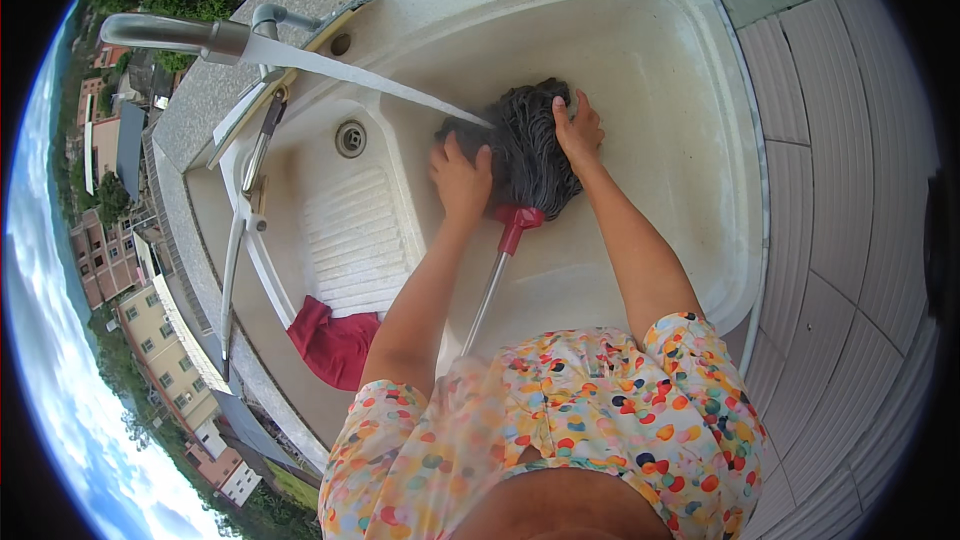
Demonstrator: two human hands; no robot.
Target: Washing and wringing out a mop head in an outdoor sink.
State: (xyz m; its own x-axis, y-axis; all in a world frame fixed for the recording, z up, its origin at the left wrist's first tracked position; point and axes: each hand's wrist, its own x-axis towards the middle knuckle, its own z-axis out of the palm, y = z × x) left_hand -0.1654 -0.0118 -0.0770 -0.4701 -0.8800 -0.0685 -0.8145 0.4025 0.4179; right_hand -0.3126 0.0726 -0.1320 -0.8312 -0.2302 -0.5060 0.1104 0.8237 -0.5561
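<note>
A mop head of dark grey strands lies wet in the deep basin of a pale stone-like sink. My left hand grips its left side, fingertips partly lost among the strands. On the right side, my right hand holds the strands' edge, thumb on top. A red plastic socket joins the mop head to a metal handle, which runs down toward my body. Water streams from the metal faucet onto the strands between my hands.
Left of the basin is a ribbed washboard with a drain above it. A red cloth drapes over its lower end. Another metal tap stands at the sink's left edge. Grey tiles lie to the right.
</note>
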